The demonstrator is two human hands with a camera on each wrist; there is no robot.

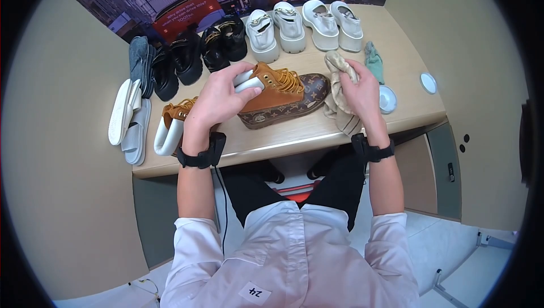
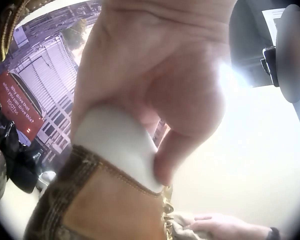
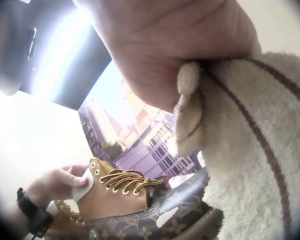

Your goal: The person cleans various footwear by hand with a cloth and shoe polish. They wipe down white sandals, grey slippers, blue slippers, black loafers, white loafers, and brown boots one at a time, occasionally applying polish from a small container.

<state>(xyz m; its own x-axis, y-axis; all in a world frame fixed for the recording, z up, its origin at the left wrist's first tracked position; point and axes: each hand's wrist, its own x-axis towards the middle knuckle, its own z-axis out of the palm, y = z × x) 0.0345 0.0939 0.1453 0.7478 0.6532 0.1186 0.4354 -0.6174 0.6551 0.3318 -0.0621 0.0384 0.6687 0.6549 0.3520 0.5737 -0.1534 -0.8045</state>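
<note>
A brown lace-up ankle boot (image 1: 277,105) with a dark monogram toe stands on the table, its toe pointing right. My left hand (image 1: 217,97) grips it at the collar, thumb pressed against a white curved insert (image 2: 115,145) that sticks out of the opening. At the boot's toe, my right hand (image 1: 362,90) holds a bunched beige cloth (image 1: 339,87) with brown stripes. The cloth hangs down beside the toe and is fluffy in the right wrist view, where it hides part of the toe.
The matching boot (image 1: 180,108) stands at the left by my forearm. Slides (image 1: 129,112), black shoes (image 1: 186,58) and white shoes (image 1: 290,27) line the back and left. At the right are a green cloth (image 1: 374,63), a small round tin (image 1: 387,99) and a round lid (image 1: 428,83).
</note>
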